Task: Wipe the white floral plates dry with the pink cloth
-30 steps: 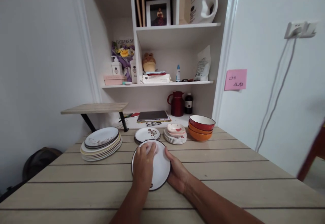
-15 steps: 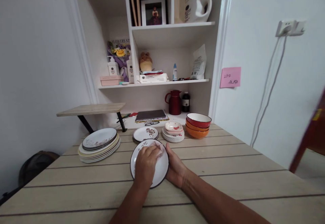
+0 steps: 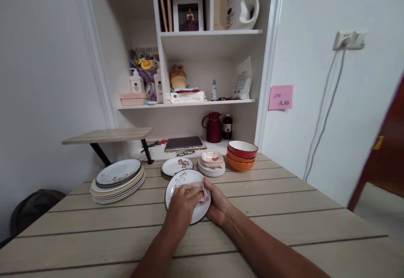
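Note:
A white plate (image 3: 198,215) with a dark rim and brown floral print is held tilted above the table. My right hand (image 3: 219,204) grips its right edge, thumb at the rim and fingers out of sight behind it. Pressed on the plate's face is a pale pink cloth (image 3: 204,193), with my left hand (image 3: 183,203) closed over it. Just behind stands a short stack of small floral plates (image 3: 176,166). To its right, small heart-patterned dishes (image 3: 212,157) rest on several white saucers (image 3: 212,172).
On the left of the slatted table (image 3: 284,227) sits a tall stack of larger plates (image 3: 118,173), beside a raised wooden stand (image 3: 109,135). Red and orange bowls (image 3: 240,164) are nested at the right. Behind them are a dark laptop (image 3: 184,142), glasses (image 3: 185,153) and a red jug (image 3: 213,127).
My left hand and the cloth have shifted slightly across the plate, and more of the cloth shows. The plate's tilt has changed a little. The whole view has shifted slightly.

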The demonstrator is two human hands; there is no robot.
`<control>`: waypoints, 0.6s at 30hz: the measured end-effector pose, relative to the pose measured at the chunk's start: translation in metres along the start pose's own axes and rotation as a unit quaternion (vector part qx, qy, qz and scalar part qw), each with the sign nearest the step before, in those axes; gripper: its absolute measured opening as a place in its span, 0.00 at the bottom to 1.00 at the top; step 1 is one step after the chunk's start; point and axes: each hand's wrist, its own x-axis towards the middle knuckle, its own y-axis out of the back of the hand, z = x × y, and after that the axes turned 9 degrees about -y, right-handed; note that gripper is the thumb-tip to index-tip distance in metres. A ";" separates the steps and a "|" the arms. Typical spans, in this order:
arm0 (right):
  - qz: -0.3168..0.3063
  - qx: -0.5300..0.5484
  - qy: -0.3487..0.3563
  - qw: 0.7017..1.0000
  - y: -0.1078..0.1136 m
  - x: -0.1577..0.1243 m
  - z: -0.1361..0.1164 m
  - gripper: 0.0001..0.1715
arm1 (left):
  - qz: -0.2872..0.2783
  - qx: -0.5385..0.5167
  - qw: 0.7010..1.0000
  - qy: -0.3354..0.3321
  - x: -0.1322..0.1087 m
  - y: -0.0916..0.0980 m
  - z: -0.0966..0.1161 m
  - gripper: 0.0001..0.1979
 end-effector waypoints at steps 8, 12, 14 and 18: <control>0.060 0.001 0.055 0.997 0.015 -0.012 -0.022 0.29 | -0.015 -0.044 0.999 -0.017 -0.013 0.007 0.002 0.13; 0.099 0.009 0.042 0.994 0.010 -0.013 -0.017 0.27 | 0.042 0.041 0.998 0.030 -0.019 0.007 -0.008 0.12; 0.099 0.005 0.018 0.995 0.004 -0.013 -0.009 0.29 | 0.083 0.078 0.993 0.024 -0.018 0.007 -0.011 0.13; 0.085 -0.018 0.003 0.996 -0.009 -0.012 0.010 0.29 | 0.139 0.119 0.983 -0.005 -0.014 0.007 -0.009 0.14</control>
